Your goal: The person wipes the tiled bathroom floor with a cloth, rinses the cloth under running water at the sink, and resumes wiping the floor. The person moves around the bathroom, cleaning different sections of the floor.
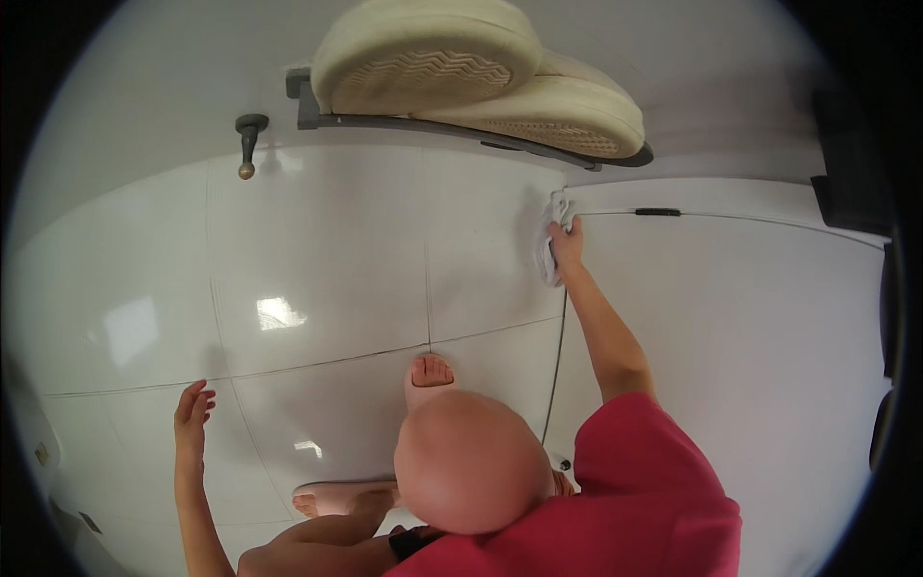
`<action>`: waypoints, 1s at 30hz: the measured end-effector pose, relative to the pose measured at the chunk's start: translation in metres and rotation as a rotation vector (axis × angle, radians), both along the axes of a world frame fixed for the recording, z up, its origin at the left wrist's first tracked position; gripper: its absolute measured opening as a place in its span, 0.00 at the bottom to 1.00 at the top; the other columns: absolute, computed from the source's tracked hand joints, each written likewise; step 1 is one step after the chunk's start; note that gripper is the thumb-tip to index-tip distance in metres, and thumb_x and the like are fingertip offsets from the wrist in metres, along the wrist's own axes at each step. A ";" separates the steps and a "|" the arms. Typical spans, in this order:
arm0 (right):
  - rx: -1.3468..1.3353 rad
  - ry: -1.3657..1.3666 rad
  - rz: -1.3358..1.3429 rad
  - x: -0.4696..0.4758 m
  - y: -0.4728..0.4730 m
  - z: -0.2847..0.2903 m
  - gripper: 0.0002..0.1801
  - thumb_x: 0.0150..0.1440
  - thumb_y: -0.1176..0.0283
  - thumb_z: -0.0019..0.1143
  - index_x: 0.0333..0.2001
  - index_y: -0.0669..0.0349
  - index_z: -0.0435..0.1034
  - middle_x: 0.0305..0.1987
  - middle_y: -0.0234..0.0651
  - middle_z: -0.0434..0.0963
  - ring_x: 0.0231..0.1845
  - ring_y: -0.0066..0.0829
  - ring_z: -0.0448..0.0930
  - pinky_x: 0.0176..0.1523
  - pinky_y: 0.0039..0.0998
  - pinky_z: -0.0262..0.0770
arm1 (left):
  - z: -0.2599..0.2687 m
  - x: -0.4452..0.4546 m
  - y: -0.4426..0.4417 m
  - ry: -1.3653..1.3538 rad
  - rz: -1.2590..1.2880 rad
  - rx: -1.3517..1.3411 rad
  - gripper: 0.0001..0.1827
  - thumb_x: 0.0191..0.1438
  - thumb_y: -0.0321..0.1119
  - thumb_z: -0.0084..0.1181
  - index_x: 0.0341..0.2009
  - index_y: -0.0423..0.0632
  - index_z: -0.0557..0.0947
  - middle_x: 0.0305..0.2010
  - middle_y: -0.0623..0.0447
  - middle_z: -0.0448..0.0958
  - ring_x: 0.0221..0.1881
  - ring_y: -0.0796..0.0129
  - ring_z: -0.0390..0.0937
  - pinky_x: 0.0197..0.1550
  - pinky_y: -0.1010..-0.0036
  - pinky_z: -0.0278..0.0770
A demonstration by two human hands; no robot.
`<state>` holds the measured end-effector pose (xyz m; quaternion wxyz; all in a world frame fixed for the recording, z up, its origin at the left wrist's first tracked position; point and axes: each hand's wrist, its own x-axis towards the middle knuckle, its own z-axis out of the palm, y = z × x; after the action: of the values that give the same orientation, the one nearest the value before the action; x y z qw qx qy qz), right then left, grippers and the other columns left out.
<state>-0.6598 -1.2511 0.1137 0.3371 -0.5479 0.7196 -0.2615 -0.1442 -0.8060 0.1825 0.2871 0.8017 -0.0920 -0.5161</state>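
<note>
My right hand is closed around a bunched white cloth, close to the hinged side of a white door or panel. The cloth lies against the corner where the glossy tiles and the panel meet. On the other side, my left hand hangs over the white tiled floor with its fingers loosely curled and apart, and nothing shows in it. My feet, in pale pink slippers, rest on the tiles below me.
A grey wall rack ahead holds pale cream shoes with patterned soles. Left of it, a door stop juts from the wall. A black hinge sits on the panel's edge. Dark objects stand at the far right.
</note>
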 end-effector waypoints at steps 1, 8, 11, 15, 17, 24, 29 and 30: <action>-0.126 0.272 0.040 -0.009 -0.020 -0.010 0.31 0.50 0.68 0.55 0.57 0.60 0.57 0.48 0.46 0.72 0.44 0.42 0.76 0.47 0.40 0.73 | -0.006 -0.002 0.012 0.009 -0.015 0.020 0.19 0.60 0.39 0.44 0.53 0.45 0.73 0.44 0.53 0.75 0.44 0.70 0.71 0.50 0.74 0.67; -0.100 0.880 0.012 0.005 -0.107 -0.047 0.32 0.49 0.66 0.58 0.57 0.58 0.57 0.56 0.46 0.65 0.55 0.48 0.69 0.55 0.42 0.69 | -0.008 -0.007 0.053 -0.011 -0.065 0.062 0.19 0.59 0.39 0.45 0.53 0.46 0.73 0.41 0.55 0.75 0.41 0.72 0.71 0.46 0.75 0.67; -0.074 1.009 0.166 -0.001 -0.120 -0.075 0.30 0.48 0.66 0.57 0.55 0.58 0.61 0.59 0.43 0.64 0.57 0.48 0.68 0.57 0.41 0.68 | -0.019 -0.001 0.070 -0.050 -0.025 0.074 0.19 0.59 0.41 0.46 0.53 0.47 0.73 0.40 0.55 0.76 0.40 0.73 0.71 0.44 0.75 0.67; -0.150 0.968 0.210 -0.031 -0.150 -0.104 0.24 0.48 0.66 0.51 0.51 0.59 0.66 0.62 0.45 0.63 0.59 0.49 0.68 0.57 0.42 0.68 | -0.029 -0.002 0.071 -0.036 -0.026 0.111 0.19 0.59 0.41 0.46 0.53 0.46 0.73 0.40 0.56 0.76 0.40 0.73 0.71 0.44 0.75 0.67; -0.111 0.980 0.198 -0.038 -0.154 -0.105 0.22 0.48 0.67 0.51 0.48 0.58 0.67 0.59 0.45 0.67 0.58 0.49 0.69 0.55 0.44 0.70 | -0.041 -0.009 0.075 -0.017 -0.019 0.090 0.19 0.60 0.41 0.46 0.53 0.47 0.73 0.41 0.56 0.76 0.41 0.72 0.71 0.45 0.75 0.67; -0.353 0.724 0.491 0.120 -0.057 -0.074 0.18 0.48 0.67 0.53 0.43 0.60 0.72 0.48 0.49 0.75 0.46 0.47 0.76 0.48 0.41 0.74 | -0.050 -0.026 0.031 0.075 -0.050 0.077 0.18 0.60 0.38 0.45 0.53 0.45 0.72 0.42 0.55 0.75 0.44 0.71 0.70 0.48 0.75 0.66; -0.291 0.462 0.011 0.110 -0.059 -0.067 0.21 0.49 0.69 0.55 0.45 0.69 0.69 0.46 0.53 0.74 0.41 0.49 0.77 0.46 0.41 0.73 | -0.060 -0.011 0.056 -0.021 -0.064 -0.031 0.20 0.59 0.40 0.47 0.54 0.47 0.73 0.42 0.55 0.75 0.42 0.71 0.71 0.46 0.75 0.66; -0.419 0.527 -0.192 0.088 -0.080 -0.080 0.21 0.49 0.69 0.55 0.45 0.72 0.67 0.44 0.53 0.76 0.40 0.48 0.78 0.44 0.42 0.73 | -0.064 -0.011 0.054 -0.004 -0.054 -0.022 0.19 0.60 0.39 0.47 0.53 0.46 0.73 0.41 0.54 0.75 0.42 0.71 0.71 0.47 0.75 0.67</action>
<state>-0.5721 -1.3306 0.0341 -0.0062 -0.5837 0.7609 -0.2833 -0.1549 -0.7518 0.1185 0.2817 0.7969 -0.1198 -0.5208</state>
